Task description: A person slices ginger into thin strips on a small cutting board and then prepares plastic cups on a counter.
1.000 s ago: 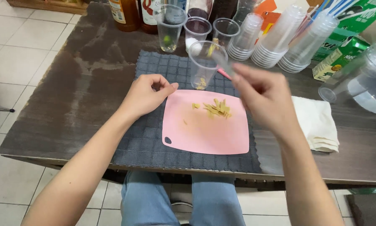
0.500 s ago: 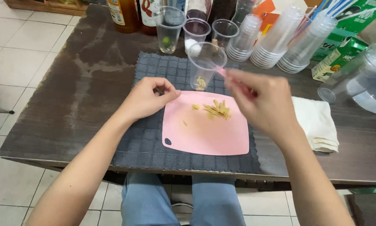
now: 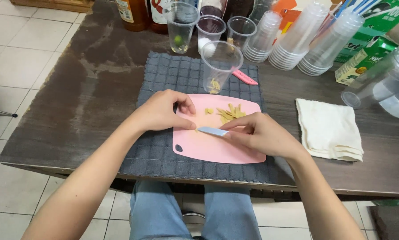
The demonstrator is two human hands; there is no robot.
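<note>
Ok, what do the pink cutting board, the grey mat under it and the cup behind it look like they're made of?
The cutting board looks like thin plastic: smooth, matte, uniform pink, with a moulded hole in one corner. The mat seems to be woven cloth, judging by its soft waffle grid and frayed edge. The cup is probably thin clear plastic, see-through and faintly ribbed. The knife in the right hand has a pale blade, possibly ceramic or plastic.

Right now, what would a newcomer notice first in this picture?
The pink cutting board on a grey mat at mid-table, with pale cut strips on it. Both hands meet there: the right hand holds a small white-bladed knife, the left hand rests beside it.
</note>
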